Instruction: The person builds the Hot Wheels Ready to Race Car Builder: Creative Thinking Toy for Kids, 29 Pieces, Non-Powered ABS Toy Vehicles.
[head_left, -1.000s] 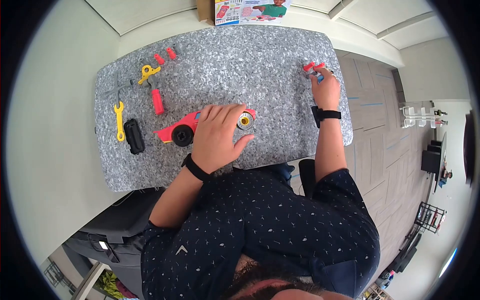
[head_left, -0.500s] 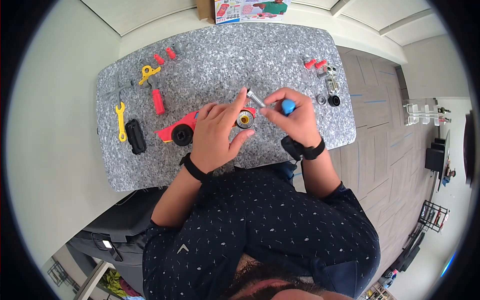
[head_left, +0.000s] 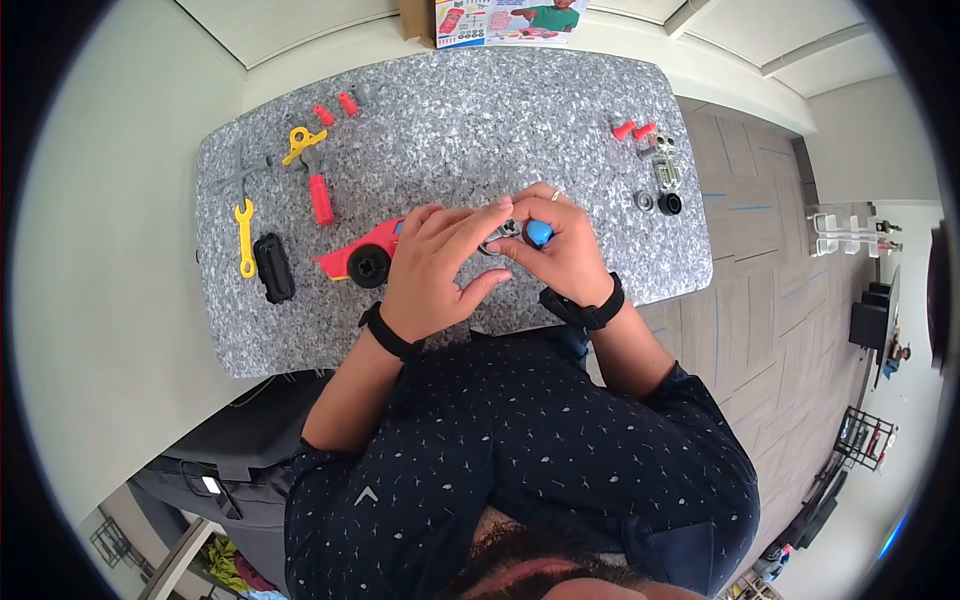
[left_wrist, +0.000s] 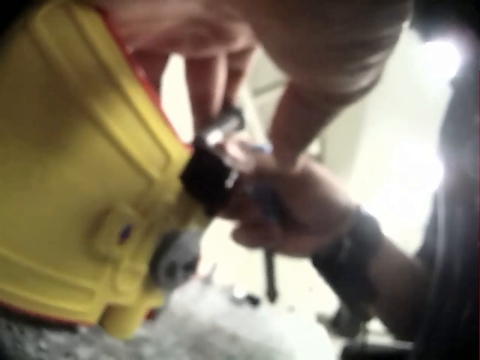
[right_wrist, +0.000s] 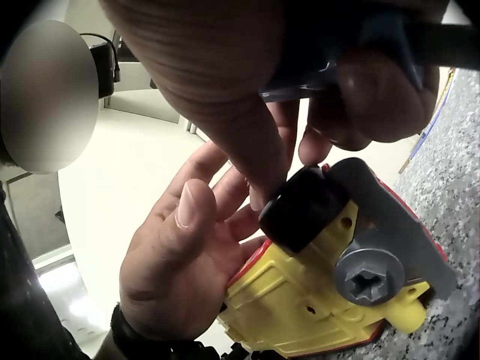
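Observation:
My left hand (head_left: 440, 255) grips the pink-red toy car (head_left: 345, 256), which lies on its side, its fingers over the body and thumb held apart. The yellow underside (right_wrist: 300, 315) shows in the right wrist view, with a big grey bolt head (right_wrist: 367, 277) in it. My right hand (head_left: 560, 250) holds a blue-handled screwdriver (head_left: 539, 233) in its palm. Its thumb and fingertips pinch a grey bolt (head_left: 507, 230) at the black wheel (right_wrist: 304, 206) nearest it. Fingers partly hide the bolt.
On the left lie a yellow wrench (head_left: 245, 240), a black part (head_left: 273, 268), a grey cross-shaped part (head_left: 240, 172) and a red-handled hammer-like tool (head_left: 320, 200). Red pieces (head_left: 624, 130), a silver engine-like part (head_left: 668, 175) and a black wheel (head_left: 671, 204) stand by the right edge.
My right hand has come from the table's right edge to the car with the blue screwdriver and grey bolt, bringing the bolt onto the wheel. The left hand stays on the car.

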